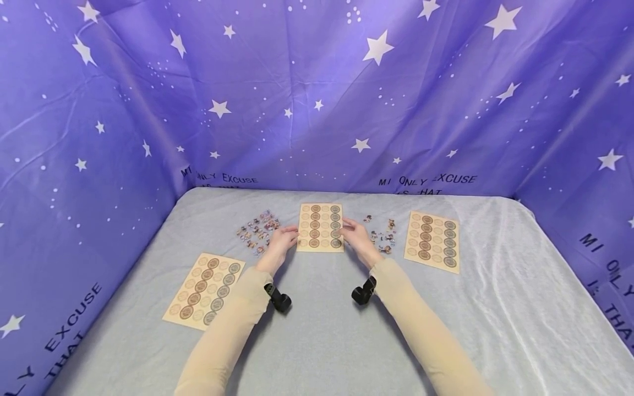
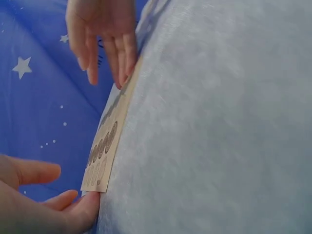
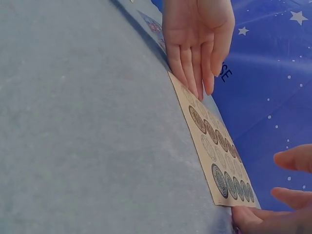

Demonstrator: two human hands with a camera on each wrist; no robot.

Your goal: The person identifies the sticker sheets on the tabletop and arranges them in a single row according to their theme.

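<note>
A tan sheet of round stickers [image 1: 320, 228] lies on the cloth in the middle, its columns alternating pale, brown, pale and dark blue-grey circles. My left hand [image 1: 283, 242] touches its left edge. At the opposite edge, my right hand [image 1: 360, 240] rests with its fingertips against the paper. In the left wrist view, the left thumb stands clear of the sheet [image 2: 105, 146] while the fingers meet its edge. The right wrist view likewise has the right hand [image 3: 278, 214] with its thumb raised and fingers at the sheet's corner.
Another tan sticker sheet [image 1: 203, 289] lies at the front left, partly under the left sleeve. A third sheet [image 1: 432, 242] lies tilted at the right. Small colourful character stickers [image 1: 255, 231] spread beside the left hand, with more character stickers [image 1: 383, 236] beyond the right. A purple star-printed curtain [image 1: 297, 110] surrounds the table.
</note>
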